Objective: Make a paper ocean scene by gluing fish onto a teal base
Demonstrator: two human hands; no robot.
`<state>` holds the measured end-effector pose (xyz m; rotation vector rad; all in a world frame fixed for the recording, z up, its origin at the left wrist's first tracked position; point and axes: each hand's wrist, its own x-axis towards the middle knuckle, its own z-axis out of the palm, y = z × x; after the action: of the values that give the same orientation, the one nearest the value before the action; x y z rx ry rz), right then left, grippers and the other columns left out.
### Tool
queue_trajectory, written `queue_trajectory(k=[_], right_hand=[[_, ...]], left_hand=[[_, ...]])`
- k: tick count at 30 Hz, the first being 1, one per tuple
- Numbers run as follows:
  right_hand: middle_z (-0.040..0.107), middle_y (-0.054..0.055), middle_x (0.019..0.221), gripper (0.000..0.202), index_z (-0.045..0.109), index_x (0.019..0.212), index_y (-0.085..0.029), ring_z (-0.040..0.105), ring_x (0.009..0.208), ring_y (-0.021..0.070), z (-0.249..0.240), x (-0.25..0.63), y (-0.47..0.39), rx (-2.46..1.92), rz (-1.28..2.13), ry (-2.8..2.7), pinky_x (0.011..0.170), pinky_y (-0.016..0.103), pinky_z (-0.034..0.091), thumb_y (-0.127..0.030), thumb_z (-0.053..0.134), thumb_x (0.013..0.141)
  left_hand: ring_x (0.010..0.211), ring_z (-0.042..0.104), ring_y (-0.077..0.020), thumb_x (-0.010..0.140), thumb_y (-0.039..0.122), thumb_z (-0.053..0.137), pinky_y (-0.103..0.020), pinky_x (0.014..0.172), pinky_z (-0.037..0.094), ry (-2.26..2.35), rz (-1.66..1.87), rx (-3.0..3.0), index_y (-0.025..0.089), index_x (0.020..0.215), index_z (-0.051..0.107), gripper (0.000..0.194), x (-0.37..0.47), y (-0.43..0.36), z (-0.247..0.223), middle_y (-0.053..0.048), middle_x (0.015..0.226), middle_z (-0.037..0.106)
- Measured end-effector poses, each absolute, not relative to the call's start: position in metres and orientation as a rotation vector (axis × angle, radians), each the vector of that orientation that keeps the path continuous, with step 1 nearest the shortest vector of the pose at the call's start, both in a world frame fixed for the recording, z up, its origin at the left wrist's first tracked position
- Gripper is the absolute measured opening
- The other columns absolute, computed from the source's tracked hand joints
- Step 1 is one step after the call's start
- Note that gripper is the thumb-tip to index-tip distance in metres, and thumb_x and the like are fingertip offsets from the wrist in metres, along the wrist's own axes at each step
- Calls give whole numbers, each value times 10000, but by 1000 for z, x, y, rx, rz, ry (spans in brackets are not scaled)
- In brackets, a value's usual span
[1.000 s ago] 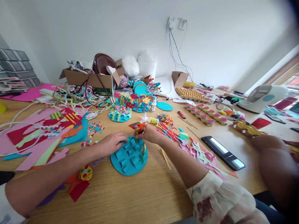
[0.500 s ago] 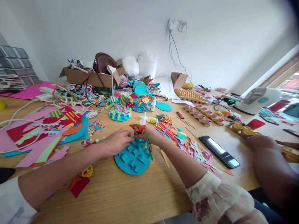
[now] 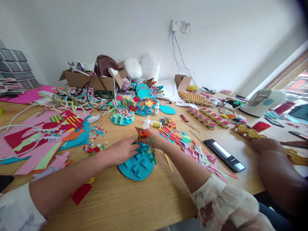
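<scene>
A round turquoise paper base [image 3: 136, 165] with several curved paper strips stands on the table in front of me. My right hand [image 3: 151, 137] reaches over its far edge, fingers closed on a red and orange paper fish [image 3: 141, 132]. A green patterned paper fish [image 3: 152, 150] hangs beside the right wrist, over the base's right side. My left hand [image 3: 125, 150] is at the base's far left, its fingers bent and pressed together close to the right fingertips. What the left fingertips pinch, if anything, is hidden. Just behind stands a glue bottle [image 3: 146, 124].
Finished fish pieces on turquoise bases [image 3: 122, 117] stand behind. Coloured paper sheets [image 3: 45, 134] and confetti lie left. Paper strips [image 3: 168, 133], scraps [image 3: 201, 154] and a phone [image 3: 225, 155] lie right. Another person's arm [image 3: 276, 163] rests at the far right.
My left hand and forearm have shifted slightly right, further over the base. The right hand stays at the red and orange fish, which has tilted a little. The view has shifted slightly.
</scene>
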<state>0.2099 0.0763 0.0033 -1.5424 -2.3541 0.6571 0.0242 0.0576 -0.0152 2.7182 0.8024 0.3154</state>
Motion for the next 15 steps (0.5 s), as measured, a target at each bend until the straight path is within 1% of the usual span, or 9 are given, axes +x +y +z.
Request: queue_trajectory(k=[7,11,15], right_hand=[[603,-22,677,188,661,892,-165,508,602,107,7,208,75,-1549,641,-2376,559,194,355,-179,649,705],[616,-23,704,222,656,927,-168,515,615,105,8,207,75,-1541,646,-2383,555,187,357,-168,645,705],[617,-22,707,193,662,891,-173,513,620,107,6,205,78,-1571,637,-2375,549,187,358,-171,647,698]], left_hand=[[1052,521,-258,879,332,417,-383,908,406,920,261,2752,206,1016,628,282,30,55,-16,-87,1124,566],[1027,531,-251,884,348,406,-372,896,411,941,242,2759,211,968,654,295,30,56,-14,-80,1084,581],[1059,510,-241,890,358,403,-362,926,396,917,243,2718,230,970,667,304,29,57,-11,-64,1082,584]])
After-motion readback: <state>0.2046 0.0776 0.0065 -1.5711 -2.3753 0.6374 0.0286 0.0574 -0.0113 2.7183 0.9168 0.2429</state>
